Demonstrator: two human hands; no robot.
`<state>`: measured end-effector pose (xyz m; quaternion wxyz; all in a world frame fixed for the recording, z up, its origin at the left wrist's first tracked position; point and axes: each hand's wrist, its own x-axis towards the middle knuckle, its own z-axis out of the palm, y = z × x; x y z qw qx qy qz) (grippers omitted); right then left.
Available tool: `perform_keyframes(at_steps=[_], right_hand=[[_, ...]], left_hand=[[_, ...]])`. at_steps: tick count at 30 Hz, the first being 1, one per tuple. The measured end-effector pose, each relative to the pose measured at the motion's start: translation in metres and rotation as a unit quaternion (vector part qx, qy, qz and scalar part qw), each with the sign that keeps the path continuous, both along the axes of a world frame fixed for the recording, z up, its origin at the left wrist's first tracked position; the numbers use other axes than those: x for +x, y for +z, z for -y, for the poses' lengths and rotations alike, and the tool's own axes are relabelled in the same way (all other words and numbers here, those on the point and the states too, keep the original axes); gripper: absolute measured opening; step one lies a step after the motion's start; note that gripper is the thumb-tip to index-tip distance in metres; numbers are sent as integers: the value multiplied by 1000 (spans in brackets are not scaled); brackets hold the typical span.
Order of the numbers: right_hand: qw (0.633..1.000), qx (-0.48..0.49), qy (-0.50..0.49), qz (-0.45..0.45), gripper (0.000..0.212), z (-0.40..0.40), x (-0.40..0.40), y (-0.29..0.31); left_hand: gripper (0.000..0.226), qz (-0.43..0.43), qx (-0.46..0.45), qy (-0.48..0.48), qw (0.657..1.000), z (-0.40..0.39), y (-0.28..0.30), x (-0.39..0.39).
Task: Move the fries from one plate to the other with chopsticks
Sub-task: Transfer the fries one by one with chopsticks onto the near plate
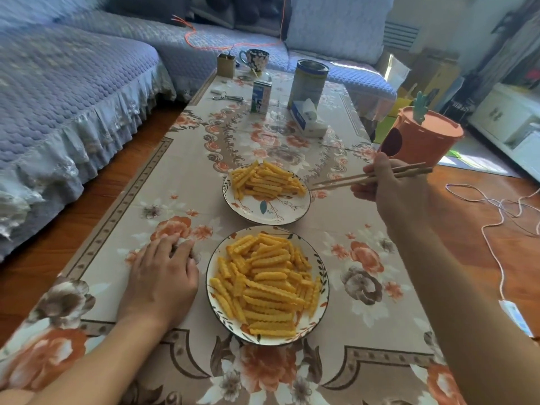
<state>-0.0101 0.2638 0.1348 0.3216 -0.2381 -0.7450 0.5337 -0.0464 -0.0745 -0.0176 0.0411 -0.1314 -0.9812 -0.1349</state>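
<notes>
Two flower-patterned plates stand on the table, both piled with crinkle-cut fries. The near plate (323, 276) holds the larger heap of fries (267, 286). The far plate (263, 213) carries a smaller pile of fries (267, 181) on its back half. My right hand (388, 188) grips a pair of wooden chopsticks (347, 180) to the right of the far plate. Their tips reach that plate's right rim and hold nothing. My left hand (162, 271) lies flat on the tablecloth, just left of the near plate.
A floral tablecloth (365, 340) covers the low table. Farther back stand a milk carton (261, 96), a tall tin (308, 83), a tissue pack (308, 118), a mug (256, 60) and a small box (226, 64). An orange carrot-shaped bin (423, 135) stands at the right edge. White cables (496, 217) lie on the floor.
</notes>
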Motion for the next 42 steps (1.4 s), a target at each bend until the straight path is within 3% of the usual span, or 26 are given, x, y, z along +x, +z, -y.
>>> perform_keyframes(at_steps=[13,25,32,37,42], right_hand=[[977,209,38,14,39,20,-41,-42],[997,53,-56,-11,42,20,-22,-15],[987,163,2,10,41,29,-26,-28],[948,314,38,49,54,36,-32,-42],[963,259,15,75,54,34,-34,-32]], left_hand=[[50,3,-11,1,1000,0,-2,-4],[49,1,3,3,1000,-1,2,-1],[49,5,9,3,1000,-3,1,0],[51,5,6,4,1000,-1,1,-1],[51,4,4,4,1000,0,1,-1]])
